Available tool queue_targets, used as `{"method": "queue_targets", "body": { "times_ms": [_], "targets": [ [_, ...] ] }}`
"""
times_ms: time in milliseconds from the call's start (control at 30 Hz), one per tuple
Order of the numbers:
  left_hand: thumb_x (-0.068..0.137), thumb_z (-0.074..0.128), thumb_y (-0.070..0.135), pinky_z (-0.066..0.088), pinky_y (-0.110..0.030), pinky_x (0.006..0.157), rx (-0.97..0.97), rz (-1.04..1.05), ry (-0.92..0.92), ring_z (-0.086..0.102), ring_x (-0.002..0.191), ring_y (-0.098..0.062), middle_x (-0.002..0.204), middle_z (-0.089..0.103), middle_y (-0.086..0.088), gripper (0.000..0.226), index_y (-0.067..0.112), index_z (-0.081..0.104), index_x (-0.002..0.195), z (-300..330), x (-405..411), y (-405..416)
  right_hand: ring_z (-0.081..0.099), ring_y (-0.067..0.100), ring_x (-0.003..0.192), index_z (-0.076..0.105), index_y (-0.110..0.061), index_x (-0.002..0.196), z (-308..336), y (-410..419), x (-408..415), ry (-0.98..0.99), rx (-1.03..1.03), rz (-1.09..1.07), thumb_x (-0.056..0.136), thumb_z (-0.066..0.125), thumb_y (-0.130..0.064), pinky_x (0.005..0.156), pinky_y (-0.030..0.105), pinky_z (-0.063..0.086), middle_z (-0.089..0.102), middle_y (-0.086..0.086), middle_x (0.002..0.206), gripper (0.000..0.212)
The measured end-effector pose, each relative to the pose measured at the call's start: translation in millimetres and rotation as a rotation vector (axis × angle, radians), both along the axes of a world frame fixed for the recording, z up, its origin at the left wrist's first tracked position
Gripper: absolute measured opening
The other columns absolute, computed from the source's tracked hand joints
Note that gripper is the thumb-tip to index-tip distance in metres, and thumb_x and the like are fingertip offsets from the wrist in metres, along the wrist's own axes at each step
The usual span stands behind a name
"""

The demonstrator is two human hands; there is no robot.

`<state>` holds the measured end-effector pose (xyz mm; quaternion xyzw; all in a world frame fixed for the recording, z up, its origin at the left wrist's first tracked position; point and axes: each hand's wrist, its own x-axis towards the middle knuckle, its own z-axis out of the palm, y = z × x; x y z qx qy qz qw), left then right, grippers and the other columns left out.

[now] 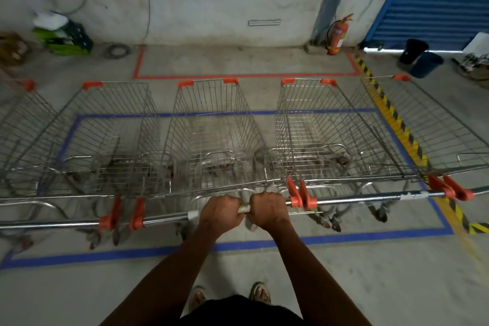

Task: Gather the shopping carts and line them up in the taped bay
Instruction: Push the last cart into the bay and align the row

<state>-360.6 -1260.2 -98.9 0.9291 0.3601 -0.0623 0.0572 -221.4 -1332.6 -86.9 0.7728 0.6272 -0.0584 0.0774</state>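
Sandalled feet (230,296) sit at the bottom of the view, planted on the concrete floor (370,286) just short of the near line of the blue taped bay (312,240). Up from there, both arms reach forward, and the left hand (221,214) and right hand (267,209) are curled tight round the handle bar (169,219) of the middle cart (211,130), knuckles up, fists almost touching at the centre of the bar.

Beyond the hands stands a row of wire shopping carts, side by side, noses toward the wall. To the left of the left hand is a neighbouring cart (105,130), orange handle brackets nearly rubbing those of the gripped one. To the right of the right hand is another cart (322,127), and past that the far-right cart (434,124) sits over the yellow and black hazard stripe (391,111), so it looks outside the blue outline.

Risk check now. With both fists bunched in the middle there is little steering leverage, so a shove could let the nose swing and clip a neighbour's basket. The brackets are close enough to snag. Further ahead lie a red taped rectangle (238,76) and a fire extinguisher (338,37); overshooting the blue front line would spoil the row.
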Motion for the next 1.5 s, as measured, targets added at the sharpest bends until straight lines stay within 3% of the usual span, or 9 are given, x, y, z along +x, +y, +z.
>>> {"method": "queue_targets", "body": {
  "times_ms": [400,633,867,967,1033,1200,1333,1400,1500],
  "targets": [
    [0.083,0.061,0.041,0.049,-0.035,0.084,-0.106,-0.037,-0.235,0.066,0.098,-0.025,0.108,0.068,-0.002,0.034,0.021,0.063,0.111,7,-18,-2,0.072,0.024,0.09,0.07,-0.023,0.102,-5,0,-3,0.024,-0.009,-0.005,0.089,0.054,-0.051,0.078,0.033,0.049,0.074,0.001,0.099,0.035],
    [0.073,0.07,0.046,0.041,-0.037,0.097,-0.05,0.084,-0.335,0.051,0.115,-0.021,0.127,0.051,0.0,0.068,0.023,0.047,0.132,7,-94,5,0.056,0.031,0.126,0.05,-0.028,0.138,18,20,-45,0.076,-0.05,0.169,0.071,0.04,-0.095,0.101,0.049,0.041,0.058,0.007,0.138,0.096],
    [0.077,0.065,0.058,0.034,-0.055,0.11,0.11,0.196,-0.234,0.041,0.135,-0.036,0.139,0.048,-0.018,0.088,0.002,0.049,0.143,-9,-248,41,0.054,0.031,0.116,0.053,-0.015,0.135,24,49,-214,0.321,0.332,0.352,0.088,0.057,-0.04,0.1,0.044,0.042,0.057,0.01,0.127,0.053],
    [0.074,0.062,0.048,0.039,-0.046,0.099,0.105,0.217,-0.181,0.047,0.127,-0.037,0.141,0.048,-0.02,0.088,0.001,0.043,0.147,-6,-317,58,0.047,0.033,0.135,0.048,-0.01,0.144,12,69,-290,0.315,0.335,0.398,0.086,0.056,-0.03,0.121,0.052,0.027,0.054,0.014,0.142,0.062],
    [0.066,0.07,0.038,0.041,-0.047,0.098,0.087,0.284,-0.154,0.051,0.125,-0.037,0.14,0.05,-0.02,0.089,0.002,0.045,0.144,-7,-362,70,0.041,0.033,0.14,0.046,-0.012,0.144,5,84,-337,0.306,0.308,0.38,0.079,0.06,-0.027,0.12,0.063,0.021,0.051,0.008,0.142,0.067],
    [0.054,0.086,0.028,0.041,-0.048,0.103,0.036,0.333,-0.095,0.049,0.129,-0.03,0.142,0.049,-0.009,0.1,0.015,0.041,0.143,-4,-455,106,0.052,0.032,0.125,0.045,-0.008,0.146,-8,119,-423,0.314,0.246,0.272,0.083,0.063,-0.026,0.111,0.044,0.039,0.054,0.013,0.137,0.067],
    [0.069,0.077,0.029,0.035,-0.044,0.103,0.046,0.278,-0.035,0.055,0.12,-0.024,0.129,0.059,0.0,0.069,0.027,0.054,0.133,3,-480,140,0.056,0.031,0.113,0.054,-0.015,0.135,-17,145,-443,0.3,0.265,0.161,0.102,0.047,-0.043,0.101,0.046,0.042,0.061,0.011,0.123,0.044],
    [0.081,0.063,0.04,0.036,-0.043,0.098,0.059,0.243,-0.099,0.062,0.11,-0.024,0.116,0.066,0.001,0.041,0.027,0.063,0.119,-2,-480,161,0.058,0.031,0.11,0.059,-0.019,0.126,-17,156,-441,0.303,0.233,0.126,0.104,0.035,-0.054,0.097,0.047,0.044,0.064,0.01,0.118,0.048],
    [0.083,0.048,0.057,0.039,-0.041,0.086,-0.002,0.213,-0.121,0.067,0.091,-0.024,0.093,0.071,0.004,0.038,0.026,0.067,0.093,-10,-473,180,0.061,0.033,0.109,0.063,-0.019,0.12,-19,164,-436,0.29,0.203,0.098,0.102,0.028,-0.066,0.094,0.046,0.046,0.069,0.011,0.113,0.06]
  ]
}}
